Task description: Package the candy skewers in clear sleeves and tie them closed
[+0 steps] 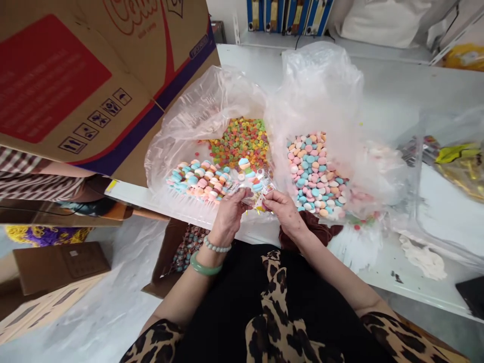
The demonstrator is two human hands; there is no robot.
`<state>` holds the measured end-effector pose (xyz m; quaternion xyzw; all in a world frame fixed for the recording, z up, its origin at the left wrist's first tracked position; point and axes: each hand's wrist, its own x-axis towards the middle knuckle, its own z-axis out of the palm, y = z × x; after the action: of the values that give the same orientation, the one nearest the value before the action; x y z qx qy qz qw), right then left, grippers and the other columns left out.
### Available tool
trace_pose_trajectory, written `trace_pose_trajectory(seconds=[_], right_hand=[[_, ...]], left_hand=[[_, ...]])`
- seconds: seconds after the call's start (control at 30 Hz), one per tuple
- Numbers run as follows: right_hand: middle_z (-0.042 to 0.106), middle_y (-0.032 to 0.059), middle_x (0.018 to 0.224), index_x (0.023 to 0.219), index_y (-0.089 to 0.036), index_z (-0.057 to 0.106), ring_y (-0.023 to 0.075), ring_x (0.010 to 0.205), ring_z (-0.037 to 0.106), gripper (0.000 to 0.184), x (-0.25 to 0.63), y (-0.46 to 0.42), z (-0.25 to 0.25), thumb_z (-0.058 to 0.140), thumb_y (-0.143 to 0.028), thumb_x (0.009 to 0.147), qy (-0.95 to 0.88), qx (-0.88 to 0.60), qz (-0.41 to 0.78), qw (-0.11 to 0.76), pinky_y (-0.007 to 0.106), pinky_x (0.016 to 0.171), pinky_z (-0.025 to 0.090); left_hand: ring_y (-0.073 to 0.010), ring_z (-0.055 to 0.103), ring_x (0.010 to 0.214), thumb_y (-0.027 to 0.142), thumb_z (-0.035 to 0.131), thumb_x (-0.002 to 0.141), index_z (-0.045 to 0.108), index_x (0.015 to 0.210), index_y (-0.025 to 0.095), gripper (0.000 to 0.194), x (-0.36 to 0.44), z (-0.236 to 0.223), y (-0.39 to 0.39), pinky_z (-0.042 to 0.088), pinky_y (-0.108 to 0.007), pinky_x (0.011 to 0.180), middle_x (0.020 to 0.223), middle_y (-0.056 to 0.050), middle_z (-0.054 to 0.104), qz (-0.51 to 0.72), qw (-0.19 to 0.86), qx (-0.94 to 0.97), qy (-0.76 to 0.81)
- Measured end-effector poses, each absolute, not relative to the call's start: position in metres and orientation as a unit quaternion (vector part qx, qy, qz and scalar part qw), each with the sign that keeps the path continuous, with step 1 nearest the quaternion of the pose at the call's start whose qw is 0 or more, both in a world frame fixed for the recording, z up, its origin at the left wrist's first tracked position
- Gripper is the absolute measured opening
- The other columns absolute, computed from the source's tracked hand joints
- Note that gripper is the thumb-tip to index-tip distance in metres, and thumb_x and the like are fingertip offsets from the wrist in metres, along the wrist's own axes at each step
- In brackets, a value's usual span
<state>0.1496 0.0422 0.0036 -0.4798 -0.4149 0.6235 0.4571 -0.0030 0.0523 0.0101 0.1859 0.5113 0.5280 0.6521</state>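
pinched between left hand (234, 207) and right hand (284, 207), a small clear packet (257, 183) of pastel candy-like pieces is at the near edge of the white table (397, 93); ring-shaped pieces (242, 141) lie beyond, oval pieces (314, 174) rightward.

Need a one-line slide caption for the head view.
Left hand and right hand pinch a clear packet near macaron-shaped pieces, multicoloured rings and pastel discs.
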Motion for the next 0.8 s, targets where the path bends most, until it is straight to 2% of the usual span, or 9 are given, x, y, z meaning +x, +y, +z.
trace_pose_trajectory(seconds=[0.2,0.3,0.4,0.47,0.63,0.8], right_hand=[[0.057,-0.0030,0.063,0.066,-0.021,0.061,0.0129,0.063,0.046,0.013,0.142,0.040,0.003,0.068,-0.032,0.068,-0.399,-0.477,0.644,0.445,0.028,0.065,0.037],[0.052,-0.0036,0.061,0.064,-0.021,0.059,0.0124,0.061,0.043,0.013,0.140,0.044,0.004,0.066,-0.031,0.068,-0.388,-0.494,0.616,0.476,0.027,0.062,0.035],[0.049,-0.0036,0.062,0.064,-0.021,0.057,0.0125,0.061,0.041,0.012,0.139,0.048,0.003,0.064,-0.030,0.069,-0.394,-0.521,0.584,0.482,0.026,0.060,0.034],[0.049,-0.0033,0.063,0.064,-0.022,0.057,0.0130,0.061,0.041,0.012,0.139,0.049,0.002,0.063,-0.031,0.069,-0.402,-0.526,0.583,0.471,0.027,0.060,0.034],[0.052,-0.0030,0.063,0.065,-0.021,0.059,0.0130,0.063,0.042,0.014,0.138,0.044,0.005,0.066,-0.033,0.068,-0.407,-0.498,0.623,0.445,0.027,0.062,0.034],[0.055,-0.0032,0.063,0.066,-0.020,0.062,0.0119,0.062,0.042,0.011,0.137,0.043,0.013,0.067,-0.030,0.068,-0.397,-0.454,0.670,0.433,0.026,0.062,0.033]], left_hand=[[-0.0066,0.051,0.050,0.024,0.085,0.060,0.062,0.068,0.014,0.026,-0.005,0.001,0.057,0.042,-0.019,0.049,0.058,0.003,0.060,0.585,0.646,0.111,0.478],[-0.0081,0.055,0.052,0.036,0.082,0.066,0.065,0.080,0.016,0.030,0.002,0.004,0.052,0.043,-0.021,0.049,0.067,0.003,0.063,0.574,0.664,0.089,0.470],[-0.0116,0.059,0.054,0.043,0.081,0.066,0.067,0.088,0.016,0.037,0.007,0.008,0.045,0.046,-0.024,0.052,0.072,-0.001,0.066,0.481,0.722,0.120,0.482],[-0.0111,0.058,0.054,0.035,0.084,0.062,0.067,0.084,0.014,0.035,0.009,0.008,0.043,0.045,-0.024,0.052,0.071,-0.001,0.066,0.459,0.726,0.135,0.494],[-0.0050,0.047,0.049,0.023,0.083,0.058,0.064,0.066,0.012,0.024,0.010,0.000,0.046,0.036,-0.020,0.050,0.060,0.002,0.059,0.529,0.654,0.147,0.521],[-0.0042,0.041,0.047,0.030,0.083,0.060,0.058,0.060,0.014,0.030,0.012,-0.003,0.047,0.033,-0.019,0.048,0.054,0.005,0.052,0.549,0.642,0.175,0.505]])
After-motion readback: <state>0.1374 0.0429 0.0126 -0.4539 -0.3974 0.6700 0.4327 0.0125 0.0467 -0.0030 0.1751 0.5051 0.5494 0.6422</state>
